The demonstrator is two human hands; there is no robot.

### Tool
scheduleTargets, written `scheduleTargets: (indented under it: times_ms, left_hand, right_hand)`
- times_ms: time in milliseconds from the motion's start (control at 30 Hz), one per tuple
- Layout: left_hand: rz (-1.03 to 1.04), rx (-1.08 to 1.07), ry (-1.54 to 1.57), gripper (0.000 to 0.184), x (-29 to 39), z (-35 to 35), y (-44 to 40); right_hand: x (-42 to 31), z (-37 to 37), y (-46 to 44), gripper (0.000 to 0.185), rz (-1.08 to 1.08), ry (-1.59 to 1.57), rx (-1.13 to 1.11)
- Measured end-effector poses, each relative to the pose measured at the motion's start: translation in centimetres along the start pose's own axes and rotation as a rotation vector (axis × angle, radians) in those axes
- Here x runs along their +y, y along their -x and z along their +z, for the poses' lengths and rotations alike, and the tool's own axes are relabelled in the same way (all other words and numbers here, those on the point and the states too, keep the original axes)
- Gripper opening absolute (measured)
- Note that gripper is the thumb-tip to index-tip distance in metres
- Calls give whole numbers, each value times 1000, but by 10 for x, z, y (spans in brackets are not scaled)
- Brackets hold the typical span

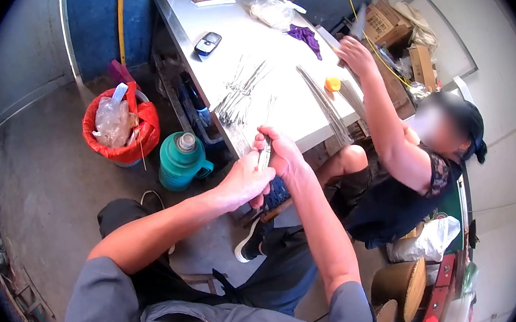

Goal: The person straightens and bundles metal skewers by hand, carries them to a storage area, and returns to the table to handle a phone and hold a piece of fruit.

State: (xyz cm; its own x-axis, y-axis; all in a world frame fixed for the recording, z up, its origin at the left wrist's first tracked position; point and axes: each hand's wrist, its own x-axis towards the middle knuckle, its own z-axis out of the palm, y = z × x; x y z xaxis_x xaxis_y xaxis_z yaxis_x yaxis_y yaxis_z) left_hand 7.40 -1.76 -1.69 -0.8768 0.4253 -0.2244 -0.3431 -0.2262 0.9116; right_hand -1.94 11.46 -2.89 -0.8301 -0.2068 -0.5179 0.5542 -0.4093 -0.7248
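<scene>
My left hand point(242, 179) and my right hand point(285, 153) meet at the table's near edge, fingers closed around a small bundle of thin silvery strips point(264, 156). The strips stand roughly upright between my hands, and whether they are wire or another material cannot be made out. Just beyond my fingers, a loose pile of similar thin strips point(240, 95) lies spread on the white table point(277, 39). Longer thin rods point(326, 105) lie side by side on the table to the right.
A co-worker point(387, 197) sits at the right, one hand point(357, 56) raised. The table bears a phone point(208, 43), purple cloth point(305, 40), plastic bag point(272, 12) and orange cap point(332, 84). A teal thermos point(183, 162) and red-lined bucket point(124, 147) stand at the left.
</scene>
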Motion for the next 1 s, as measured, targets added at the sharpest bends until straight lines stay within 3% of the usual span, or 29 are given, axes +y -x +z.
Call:
scheduleTargets:
  times_ms: [33,133,267,333,433,567,833,1000]
  left_hand:
    - [0,1,-1,27,4,-3,0]
    - [76,55,-232,55,20,-12,-2]
    - [168,121,-339,57,19,-19,-13]
    - [504,311,-701,60,11,-24,-26]
    - [410,262,-830,63,20,-31,-27]
    - [492,314,-937,60,29,-33,-28]
    - [567,419,-1086,34,16,-42,-46]
    - [589,457,-1093,32,15,-44,-50]
  right_hand:
    - [-2,0,-6,9,-12,-9,15]
    - [-11,4,-19,8,-14,23,16]
    - [-24,17,-38,9,-51,121,47]
    - [-29,19,-51,8,-83,169,78]
    - [-37,22,-67,8,-96,174,78]
    - [-44,32,-76,11,-143,171,145]
    - [-51,41,-76,19,-170,173,130]
    - [-55,41,-53,21,-232,283,143]
